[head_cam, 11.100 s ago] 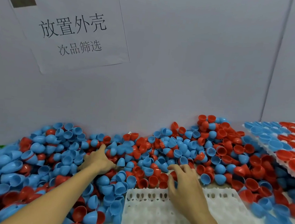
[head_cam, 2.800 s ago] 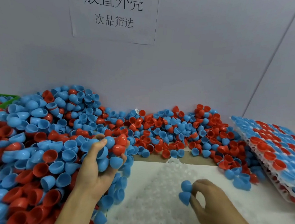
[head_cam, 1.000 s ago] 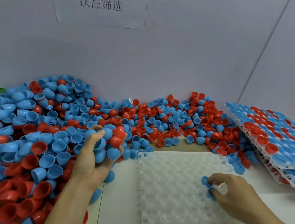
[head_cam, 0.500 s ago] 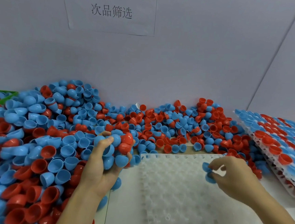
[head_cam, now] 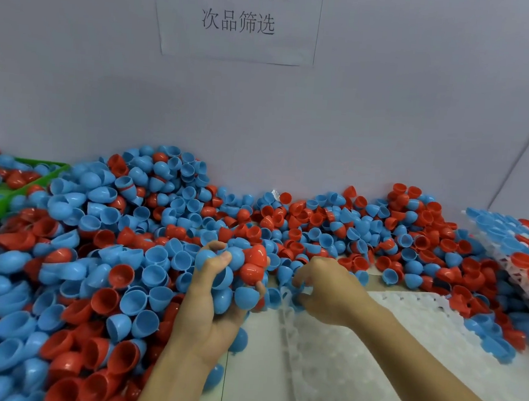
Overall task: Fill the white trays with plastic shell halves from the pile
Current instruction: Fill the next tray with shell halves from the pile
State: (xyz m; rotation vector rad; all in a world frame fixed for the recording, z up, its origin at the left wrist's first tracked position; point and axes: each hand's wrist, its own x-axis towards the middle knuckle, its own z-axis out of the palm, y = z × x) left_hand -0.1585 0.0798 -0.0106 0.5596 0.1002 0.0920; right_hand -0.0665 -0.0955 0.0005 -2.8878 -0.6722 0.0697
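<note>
So a whole bunch of shell halves (head_cam: 233, 280), mostly blue with a couple of red, is cupped in the left hand (head_cam: 215, 308), fingers curled round the load, right at the edge of the big pile (head_cam: 99, 250) that's heaped along the wall on the surface (head_cam: 251, 375). The right hand (head_cam: 329, 289) is curled down at the far left corner of the empty white tray (head_cam: 371, 353), and a blue half looks to be pinched under the fingertips, though that grip is mostly hidden so it can't be called for sure. Filled trays (head_cam: 527, 255) are stacked off to the right. These shells look like thin, light, stiff plastic, smooth and probably slippery, and they nest into each other, so two could easily be picked as one. Best taken at the rim, thumb inside and finger outside, or pinched across the dome. Nothing fragile here, but a loose handful is easily spilled.
</note>
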